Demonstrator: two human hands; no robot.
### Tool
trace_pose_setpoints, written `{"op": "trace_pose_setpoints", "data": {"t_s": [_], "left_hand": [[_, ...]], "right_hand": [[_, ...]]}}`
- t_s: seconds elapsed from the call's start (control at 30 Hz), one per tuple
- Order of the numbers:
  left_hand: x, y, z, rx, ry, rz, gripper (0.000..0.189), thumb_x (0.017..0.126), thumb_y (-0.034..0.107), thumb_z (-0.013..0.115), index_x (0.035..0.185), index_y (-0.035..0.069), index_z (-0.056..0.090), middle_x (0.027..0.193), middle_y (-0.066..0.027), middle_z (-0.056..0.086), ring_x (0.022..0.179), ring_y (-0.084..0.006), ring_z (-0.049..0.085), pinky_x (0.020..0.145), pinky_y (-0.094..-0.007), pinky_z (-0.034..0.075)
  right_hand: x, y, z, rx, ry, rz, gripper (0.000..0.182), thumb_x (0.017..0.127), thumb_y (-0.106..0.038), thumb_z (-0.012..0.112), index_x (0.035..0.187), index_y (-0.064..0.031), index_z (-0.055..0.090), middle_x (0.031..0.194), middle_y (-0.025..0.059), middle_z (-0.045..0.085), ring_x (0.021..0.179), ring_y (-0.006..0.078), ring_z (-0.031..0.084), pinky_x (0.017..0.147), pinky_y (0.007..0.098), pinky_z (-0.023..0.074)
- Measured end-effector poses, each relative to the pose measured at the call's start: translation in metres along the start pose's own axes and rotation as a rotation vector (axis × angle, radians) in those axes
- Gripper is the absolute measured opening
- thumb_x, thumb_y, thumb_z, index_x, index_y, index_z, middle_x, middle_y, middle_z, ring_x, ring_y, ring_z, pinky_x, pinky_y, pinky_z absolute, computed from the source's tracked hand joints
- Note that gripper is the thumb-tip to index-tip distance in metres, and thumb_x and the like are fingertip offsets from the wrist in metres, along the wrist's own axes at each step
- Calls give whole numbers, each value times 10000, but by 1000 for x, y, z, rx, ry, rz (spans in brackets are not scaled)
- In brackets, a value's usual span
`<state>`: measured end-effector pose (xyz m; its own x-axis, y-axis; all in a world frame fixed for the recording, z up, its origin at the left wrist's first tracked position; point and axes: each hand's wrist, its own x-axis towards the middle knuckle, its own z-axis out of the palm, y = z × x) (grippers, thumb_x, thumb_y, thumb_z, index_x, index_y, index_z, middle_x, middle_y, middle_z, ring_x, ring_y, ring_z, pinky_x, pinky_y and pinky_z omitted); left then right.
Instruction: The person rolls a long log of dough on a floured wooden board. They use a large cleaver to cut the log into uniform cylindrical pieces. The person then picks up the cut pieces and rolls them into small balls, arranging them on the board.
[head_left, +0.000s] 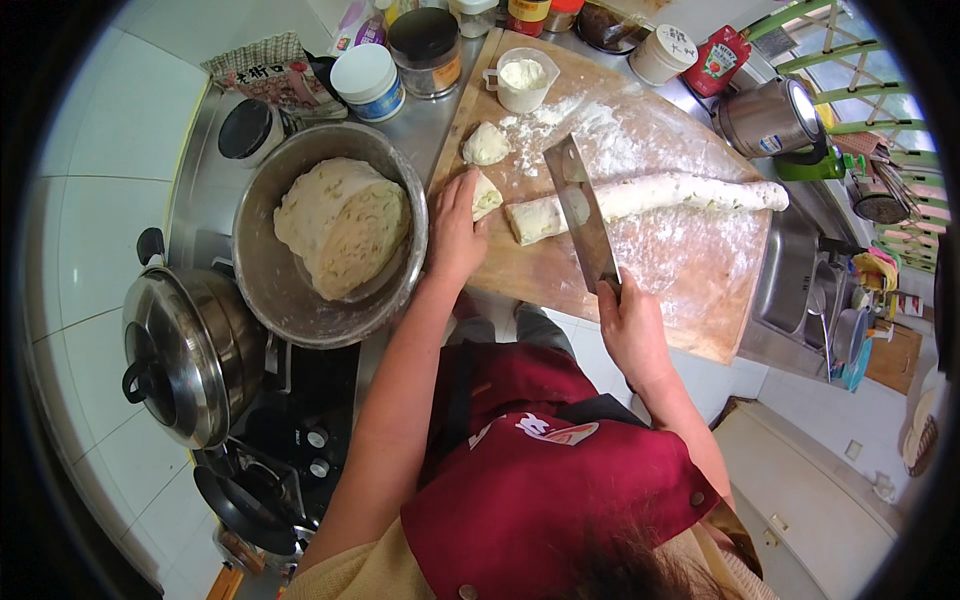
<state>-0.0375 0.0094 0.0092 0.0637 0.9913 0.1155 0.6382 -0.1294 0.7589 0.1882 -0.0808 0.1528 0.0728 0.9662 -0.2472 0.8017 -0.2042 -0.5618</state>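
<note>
My left hand is at the board's left edge, its fingers and thumb around a cut piece of dough that they partly hide. In my right hand is the handle of a cleaver. Its broad blade stands over a long floured dough log with green flecks; whether it touches the log I cannot tell. Another cut dough piece lies just beyond my left hand. Flour dusts the wooden board beneath them.
Left of the board, a metal bowl holds a large dough mass. A lidded steel pot stands by the stove. A cup of flour sits at the board's far end. Jars and a kettle line the back; the sink is right.
</note>
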Motion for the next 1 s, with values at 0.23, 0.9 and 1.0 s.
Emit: {"op": "trace_pose_setpoints", "data": {"t_s": [0.23,0.9,1.0], "left_hand": [[2,11,-7,-83,-21,-29,761,754,-73,702,1453,35,423,1498,-213,420,1388,-412,401,1139,-444,372],[-18,57,25,277,-76,251,595,790,113,746,1314,-69,530,1279,-164,569,1275,-298,514,1216,-599,97],[-15,56,26,290,-105,252,607,776,117,765,1304,-55,523,1241,-153,577,1244,-289,531,1214,-596,104]], "right_hand": [[-3,3,11,-3,6,-51,177,953,-117,572,1031,42,589,681,312,611,657,504,618,595,571,489],[-5,-5,26,-76,-40,26,154,963,-114,550,944,38,557,683,319,618,684,519,626,642,583,507],[5,11,46,-124,-69,24,178,964,-130,555,938,46,557,700,324,627,700,520,632,671,584,513]]}}
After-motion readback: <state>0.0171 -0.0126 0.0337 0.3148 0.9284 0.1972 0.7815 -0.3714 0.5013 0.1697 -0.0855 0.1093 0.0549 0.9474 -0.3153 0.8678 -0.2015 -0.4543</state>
